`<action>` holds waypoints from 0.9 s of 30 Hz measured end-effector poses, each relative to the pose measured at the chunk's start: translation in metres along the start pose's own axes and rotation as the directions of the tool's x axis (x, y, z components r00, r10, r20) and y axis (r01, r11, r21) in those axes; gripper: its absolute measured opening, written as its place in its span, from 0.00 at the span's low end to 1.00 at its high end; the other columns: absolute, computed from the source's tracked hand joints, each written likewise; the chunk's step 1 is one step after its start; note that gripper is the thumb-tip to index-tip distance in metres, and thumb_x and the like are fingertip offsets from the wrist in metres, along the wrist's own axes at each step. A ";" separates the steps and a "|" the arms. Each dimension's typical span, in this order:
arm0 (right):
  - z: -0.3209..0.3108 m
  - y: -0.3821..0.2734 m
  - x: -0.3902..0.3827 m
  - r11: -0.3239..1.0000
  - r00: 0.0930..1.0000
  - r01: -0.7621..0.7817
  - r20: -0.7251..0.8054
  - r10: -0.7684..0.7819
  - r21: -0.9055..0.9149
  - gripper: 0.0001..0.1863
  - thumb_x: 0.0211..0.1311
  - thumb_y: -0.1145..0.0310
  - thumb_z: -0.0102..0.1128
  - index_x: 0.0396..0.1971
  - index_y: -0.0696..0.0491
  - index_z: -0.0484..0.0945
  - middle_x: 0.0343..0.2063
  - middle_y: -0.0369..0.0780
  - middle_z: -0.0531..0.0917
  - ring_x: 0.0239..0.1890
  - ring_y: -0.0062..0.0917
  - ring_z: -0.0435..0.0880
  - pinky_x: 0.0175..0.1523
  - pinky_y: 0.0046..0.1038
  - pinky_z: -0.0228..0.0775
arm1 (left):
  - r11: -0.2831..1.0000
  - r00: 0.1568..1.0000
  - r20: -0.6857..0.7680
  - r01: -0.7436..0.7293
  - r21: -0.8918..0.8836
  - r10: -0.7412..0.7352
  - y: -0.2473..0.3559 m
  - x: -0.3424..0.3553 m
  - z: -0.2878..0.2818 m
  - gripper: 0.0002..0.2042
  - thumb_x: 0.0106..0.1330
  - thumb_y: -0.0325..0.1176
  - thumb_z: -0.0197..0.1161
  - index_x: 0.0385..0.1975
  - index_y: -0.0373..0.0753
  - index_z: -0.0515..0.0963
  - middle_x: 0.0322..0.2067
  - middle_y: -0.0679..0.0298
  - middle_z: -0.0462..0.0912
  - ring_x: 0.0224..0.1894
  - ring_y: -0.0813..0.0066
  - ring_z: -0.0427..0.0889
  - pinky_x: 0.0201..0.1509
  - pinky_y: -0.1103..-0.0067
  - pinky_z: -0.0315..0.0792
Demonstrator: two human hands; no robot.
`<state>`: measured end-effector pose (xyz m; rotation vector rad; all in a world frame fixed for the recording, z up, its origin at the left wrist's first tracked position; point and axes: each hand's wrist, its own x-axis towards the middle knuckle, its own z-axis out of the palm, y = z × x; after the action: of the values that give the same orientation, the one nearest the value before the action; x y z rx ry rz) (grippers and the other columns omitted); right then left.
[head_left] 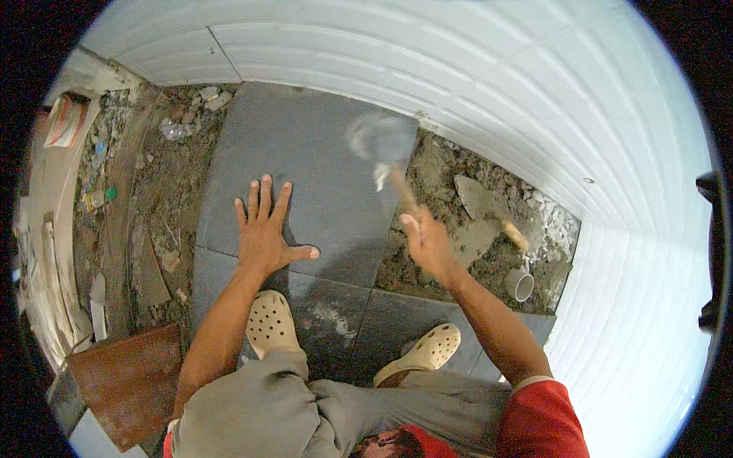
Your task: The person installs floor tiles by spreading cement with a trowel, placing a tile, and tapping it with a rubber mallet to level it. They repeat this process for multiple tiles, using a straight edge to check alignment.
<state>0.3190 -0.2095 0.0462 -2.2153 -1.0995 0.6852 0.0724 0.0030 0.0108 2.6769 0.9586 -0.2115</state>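
My left hand (266, 235) lies flat with fingers spread on a large dark grey floor tile (298, 126). In my right hand (431, 243) is the wooden handle of a mallet (402, 189). The mallet's head is smeared by motion over the tile's right part, so whether it touches the tile I cannot tell. To the right of that tile lies a bed of wet mortar and rubble (427, 164). A trowel (475, 198) with a wooden handle rests on it, and a white cup (521, 285) lies tipped near the bed's front edge.
White ribbed wall panels (473, 61) close off the far and right sides. Several laid grey tiles (324, 317) sit under my clog-covered feet. At left are bare soil (153, 198), a clear plastic bottle (177, 130), a brown tile (130, 385) and wooden boards (57, 259).
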 end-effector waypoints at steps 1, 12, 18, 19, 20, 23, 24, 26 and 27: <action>0.000 0.001 0.000 0.991 0.986 -0.086 0.131 0.099 -0.102 0.21 0.75 0.52 0.51 0.40 0.59 0.72 0.26 0.57 0.82 0.29 0.58 0.82 0.33 0.50 0.71 | 1.000 1.000 0.000 -0.004 0.017 0.004 0.000 -0.001 0.000 0.71 0.29 0.78 0.71 0.78 0.50 0.50 0.78 0.49 0.42 0.80 0.46 0.37 0.77 0.42 0.36; 0.007 0.005 -0.014 0.999 0.997 -0.044 0.068 0.044 0.002 0.19 0.74 0.54 0.53 0.40 0.58 0.69 0.22 0.56 0.80 0.28 0.59 0.81 0.32 0.52 0.70 | 1.000 1.000 -0.009 -0.028 0.002 0.028 -0.001 0.000 -0.002 0.69 0.32 0.81 0.68 0.77 0.47 0.52 0.78 0.46 0.42 0.79 0.42 0.39 0.75 0.39 0.37; 0.018 0.011 -0.014 0.998 0.998 0.056 -0.013 -0.055 0.029 0.19 0.74 0.53 0.53 0.42 0.57 0.70 0.22 0.56 0.80 0.28 0.60 0.81 0.30 0.52 0.70 | 0.999 0.998 -0.050 -0.044 0.001 0.044 -0.004 -0.002 0.002 0.69 0.32 0.82 0.65 0.78 0.48 0.52 0.78 0.47 0.43 0.80 0.43 0.38 0.76 0.41 0.36; 0.020 0.010 -0.013 1.000 1.000 0.019 0.023 -0.019 0.001 0.19 0.74 0.53 0.53 0.42 0.57 0.70 0.22 0.56 0.80 0.28 0.60 0.81 0.30 0.52 0.70 | 0.999 0.997 -0.060 -0.045 0.011 0.046 -0.006 -0.002 0.002 0.69 0.32 0.83 0.65 0.78 0.48 0.52 0.78 0.47 0.43 0.80 0.44 0.38 0.76 0.41 0.36; 0.021 0.009 -0.013 1.000 0.998 -0.001 0.066 0.003 -0.023 0.19 0.74 0.53 0.53 0.42 0.57 0.70 0.22 0.56 0.80 0.28 0.60 0.81 0.30 0.52 0.70 | 0.999 0.997 -0.067 -0.046 0.021 0.047 -0.006 -0.003 0.003 0.69 0.32 0.83 0.64 0.78 0.48 0.52 0.78 0.47 0.43 0.80 0.44 0.38 0.76 0.41 0.36; 0.028 0.005 -0.010 1.000 0.998 -0.006 0.055 0.006 -0.013 0.19 0.75 0.53 0.52 0.41 0.57 0.70 0.23 0.57 0.80 0.29 0.61 0.81 0.31 0.52 0.70 | 0.998 0.995 -0.086 -0.056 -0.014 0.055 -0.010 -0.002 0.006 0.69 0.32 0.83 0.64 0.78 0.49 0.52 0.78 0.47 0.43 0.80 0.44 0.38 0.76 0.41 0.36; 0.030 0.004 -0.010 1.000 0.998 -0.004 0.058 0.004 0.003 0.19 0.75 0.53 0.52 0.41 0.57 0.71 0.23 0.57 0.81 0.29 0.61 0.81 0.31 0.52 0.70 | 0.998 0.996 -0.074 -0.051 -0.036 0.048 -0.010 -0.006 0.007 0.70 0.31 0.84 0.64 0.78 0.49 0.52 0.78 0.47 0.43 0.80 0.44 0.38 0.76 0.41 0.36; 0.035 0.002 -0.008 0.999 0.996 0.020 0.082 -0.016 -0.047 0.18 0.75 0.53 0.52 0.41 0.56 0.71 0.23 0.56 0.81 0.28 0.60 0.81 0.30 0.51 0.70 | 0.996 0.994 -0.089 -0.071 -0.050 0.066 -0.012 -0.008 0.010 0.68 0.34 0.83 0.63 0.78 0.48 0.52 0.78 0.47 0.42 0.80 0.44 0.38 0.77 0.43 0.37; 0.038 0.001 -0.007 0.993 0.994 0.048 0.107 -0.036 -0.112 0.18 0.75 0.53 0.51 0.41 0.56 0.71 0.22 0.55 0.80 0.27 0.59 0.81 0.30 0.51 0.70 | 0.995 0.990 -0.119 -0.081 -0.061 0.074 -0.014 -0.010 0.011 0.67 0.36 0.82 0.63 0.78 0.48 0.52 0.78 0.47 0.42 0.80 0.44 0.38 0.77 0.43 0.37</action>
<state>0.2908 -0.2057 0.0204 -2.2667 -1.2628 0.7442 0.0555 0.0042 -0.0010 2.6847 0.8764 -0.0074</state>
